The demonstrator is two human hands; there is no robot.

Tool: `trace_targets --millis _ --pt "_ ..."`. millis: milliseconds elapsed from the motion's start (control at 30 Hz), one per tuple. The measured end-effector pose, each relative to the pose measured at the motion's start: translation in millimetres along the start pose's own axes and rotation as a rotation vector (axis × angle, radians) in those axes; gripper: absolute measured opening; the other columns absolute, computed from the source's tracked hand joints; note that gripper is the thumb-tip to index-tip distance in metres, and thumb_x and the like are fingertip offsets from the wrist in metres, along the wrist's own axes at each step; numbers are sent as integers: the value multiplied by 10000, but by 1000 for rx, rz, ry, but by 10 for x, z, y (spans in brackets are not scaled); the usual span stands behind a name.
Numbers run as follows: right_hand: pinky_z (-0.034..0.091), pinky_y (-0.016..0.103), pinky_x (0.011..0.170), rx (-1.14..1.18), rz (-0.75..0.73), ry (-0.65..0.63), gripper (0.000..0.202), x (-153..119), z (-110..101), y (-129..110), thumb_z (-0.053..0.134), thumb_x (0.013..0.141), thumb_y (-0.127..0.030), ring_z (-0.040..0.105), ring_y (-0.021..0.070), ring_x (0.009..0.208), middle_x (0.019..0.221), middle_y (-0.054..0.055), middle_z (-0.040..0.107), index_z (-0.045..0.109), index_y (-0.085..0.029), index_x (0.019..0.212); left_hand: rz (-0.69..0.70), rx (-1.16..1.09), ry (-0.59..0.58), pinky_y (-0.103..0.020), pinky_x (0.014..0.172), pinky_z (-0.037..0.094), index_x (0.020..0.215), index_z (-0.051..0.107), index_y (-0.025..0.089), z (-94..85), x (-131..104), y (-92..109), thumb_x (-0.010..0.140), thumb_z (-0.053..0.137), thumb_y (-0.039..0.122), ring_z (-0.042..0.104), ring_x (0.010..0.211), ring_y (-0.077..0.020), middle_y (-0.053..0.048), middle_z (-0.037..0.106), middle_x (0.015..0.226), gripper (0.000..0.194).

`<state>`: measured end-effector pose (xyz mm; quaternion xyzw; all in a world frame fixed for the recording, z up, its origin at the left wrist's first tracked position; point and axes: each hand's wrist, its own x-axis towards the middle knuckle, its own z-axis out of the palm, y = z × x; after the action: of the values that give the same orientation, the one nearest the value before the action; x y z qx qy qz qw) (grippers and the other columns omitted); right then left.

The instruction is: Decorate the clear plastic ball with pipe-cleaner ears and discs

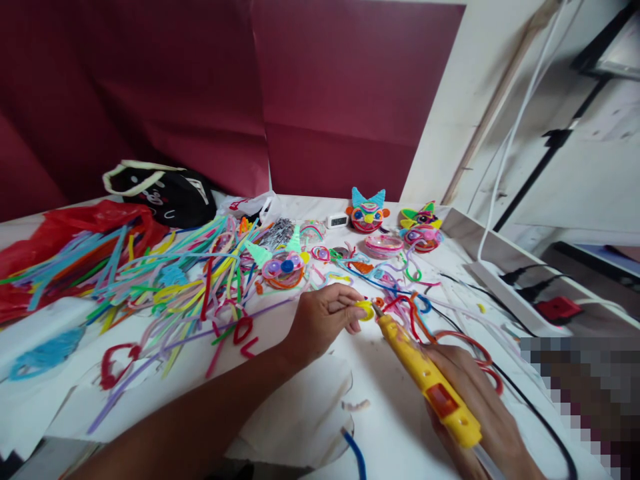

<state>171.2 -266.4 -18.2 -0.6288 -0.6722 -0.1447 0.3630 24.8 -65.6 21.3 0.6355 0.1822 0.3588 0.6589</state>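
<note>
Between the thumb and fingers of my left hand (327, 317) is a small yellow pipe-cleaner coil (366, 310). My right hand (475, 393) is wrapped round a yellow hot glue gun (425, 373), with a clear glue stick coming out of its back end. The gun's nozzle points at the coil and is close to it; whether they touch I cannot tell. Just beyond my hands lie a red pipe cleaner (413, 313) and a blue one (425, 303). A mask-like figure with green ears (283, 267) sits past my left hand.
Loose pipe cleaners (190, 287) cover the left side beside a red plastic bag (100, 220) and a black bag (175, 197). Finished faces (369, 213) stand at the back. A power strip (515, 300) and black cord (530, 400) lie on the right.
</note>
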Motion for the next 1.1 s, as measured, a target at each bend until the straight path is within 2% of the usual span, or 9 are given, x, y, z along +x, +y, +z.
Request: trace_targets --millis 333,567,833,1100 --pt "514 378 816 -3 41 55 364 60 64 -48 431 983 -265 637 282 1043 1157 122 639 507 -234 1338 12 32 24 -176 482 528 769 647 140 28 -10 -12 662 755 158 644 483 -95 23 682 606 153" --pt "555 398 799 -57 91 45 394 3 53 40 486 939 -311 661 304 1031 1131 94 664 540 -303 1329 44 72 29 -165 490 520 764 643 150 12 -22 -11 679 743 159 638 483 -84 33 674 599 131" --pt "561 406 788 -51 85 39 392 1 58 40 455 948 -280 651 302 1036 1128 111 651 534 -283 1332 58 78 36 -167 492 525 766 639 152 18 -13 -23 678 746 161 641 486 -86 31 676 616 139" --pt "565 409 782 -35 69 37 412 10 65 48 505 918 -231 652 304 1029 1137 103 647 519 -287 1326 55 65 41 -181 492 528 778 638 152 17 -24 -17 676 774 192 642 490 -95 30 668 615 174"
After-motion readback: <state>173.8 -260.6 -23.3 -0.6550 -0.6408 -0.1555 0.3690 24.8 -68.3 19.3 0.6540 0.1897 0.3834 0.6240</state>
